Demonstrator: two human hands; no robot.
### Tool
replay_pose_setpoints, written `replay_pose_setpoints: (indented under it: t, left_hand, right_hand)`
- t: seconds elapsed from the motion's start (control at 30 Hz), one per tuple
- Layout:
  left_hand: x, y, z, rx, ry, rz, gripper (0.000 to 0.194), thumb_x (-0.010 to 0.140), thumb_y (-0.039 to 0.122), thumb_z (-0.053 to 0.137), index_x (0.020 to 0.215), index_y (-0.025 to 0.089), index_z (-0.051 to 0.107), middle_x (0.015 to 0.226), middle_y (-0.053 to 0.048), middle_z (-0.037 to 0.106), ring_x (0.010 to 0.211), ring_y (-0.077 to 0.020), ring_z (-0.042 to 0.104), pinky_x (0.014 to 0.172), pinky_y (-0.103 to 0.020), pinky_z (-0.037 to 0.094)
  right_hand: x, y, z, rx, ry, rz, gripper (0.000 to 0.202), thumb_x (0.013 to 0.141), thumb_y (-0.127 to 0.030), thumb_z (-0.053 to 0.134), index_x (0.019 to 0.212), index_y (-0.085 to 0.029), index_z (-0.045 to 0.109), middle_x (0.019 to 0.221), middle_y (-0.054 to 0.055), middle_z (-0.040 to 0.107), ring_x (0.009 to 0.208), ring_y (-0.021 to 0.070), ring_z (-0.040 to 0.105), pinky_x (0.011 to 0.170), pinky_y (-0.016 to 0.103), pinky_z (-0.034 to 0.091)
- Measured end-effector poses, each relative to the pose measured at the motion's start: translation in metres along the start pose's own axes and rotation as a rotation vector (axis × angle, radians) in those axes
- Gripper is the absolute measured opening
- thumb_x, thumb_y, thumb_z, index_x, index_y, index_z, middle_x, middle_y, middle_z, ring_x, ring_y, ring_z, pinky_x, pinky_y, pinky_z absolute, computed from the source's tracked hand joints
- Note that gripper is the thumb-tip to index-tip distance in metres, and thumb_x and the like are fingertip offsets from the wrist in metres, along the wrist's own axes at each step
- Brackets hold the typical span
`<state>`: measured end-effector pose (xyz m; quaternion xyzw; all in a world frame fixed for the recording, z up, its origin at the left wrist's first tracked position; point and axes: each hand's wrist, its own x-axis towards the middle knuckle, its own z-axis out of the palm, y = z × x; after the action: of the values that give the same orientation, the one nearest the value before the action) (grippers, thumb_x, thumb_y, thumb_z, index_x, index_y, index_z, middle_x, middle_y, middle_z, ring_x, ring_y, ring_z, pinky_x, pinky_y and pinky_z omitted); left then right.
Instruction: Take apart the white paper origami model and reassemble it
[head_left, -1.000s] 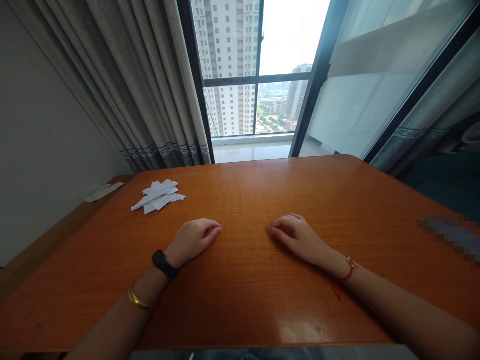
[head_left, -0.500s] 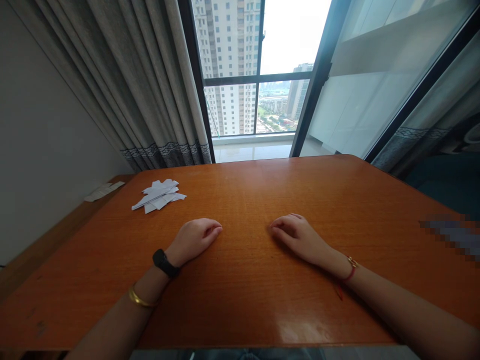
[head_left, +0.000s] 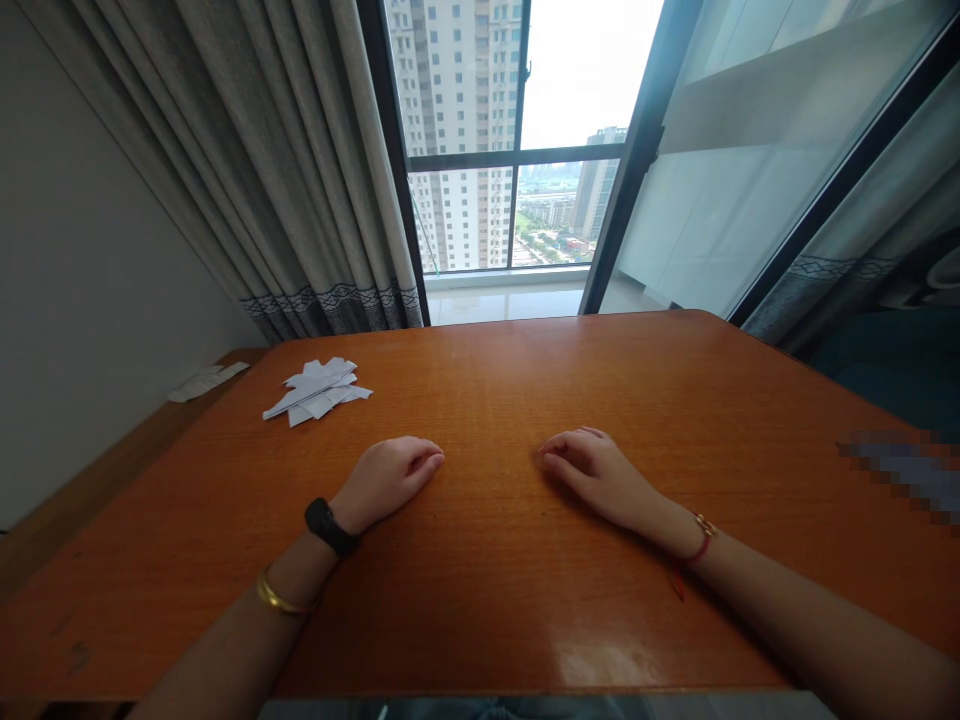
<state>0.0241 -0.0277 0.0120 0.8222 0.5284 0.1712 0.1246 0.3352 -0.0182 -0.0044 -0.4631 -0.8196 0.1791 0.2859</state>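
Both hands loosely curled, empty, resting on table (head_left: 480, 600): left hand (head_left: 386, 480) and right hand (head_left: 600, 475) apart; paper scraps (head_left: 315, 390) beyond left hand, untouched.

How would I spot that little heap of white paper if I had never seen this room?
Start at the orange-brown wooden table under the window. Look to its far left corner, near the grey curtain, ahead of the left hand. The paper heap lies there, white folded pieces overlapping, the only loose thing on the tabletop; a separate slip lies off the table's edge.
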Motion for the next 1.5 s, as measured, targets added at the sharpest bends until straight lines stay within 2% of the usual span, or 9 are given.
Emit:
replay_pose_setpoints:
  t: [0.7, 1.5]
  left_hand:
    - [0.0006, -0.0007, 0.0008, 0.017, 0.004, 0.000, 0.033, 0.093, 0.041, 0.042, 0.101, 0.025, 0.070, 0.099, -0.002, 0.072, 0.088, -0.0194, 0.065, 0.076, -0.027, 0.047]
    - [0.0005, -0.0002, 0.0008, 0.008, -0.001, 0.008, 0.030, 0.093, 0.039, 0.044, 0.100, 0.025, 0.070, 0.099, -0.002, 0.072, 0.087, -0.0192, 0.065, 0.074, -0.027, 0.046]
  right_hand:
    - [0.0005, -0.0011, -0.0007, -0.013, -0.009, -0.006, 0.020, 0.091, -0.035, 0.051, 0.086, -0.024, 0.067, 0.087, 0.003, 0.072, 0.082, 0.0195, 0.063, 0.094, 0.043, 0.040]
    - [0.0007, 0.0001, -0.0001, -0.024, -0.021, -0.012, 0.016, 0.090, -0.031, 0.053, 0.086, -0.025, 0.067, 0.088, 0.001, 0.072, 0.085, 0.0194, 0.063, 0.094, 0.043, 0.038]
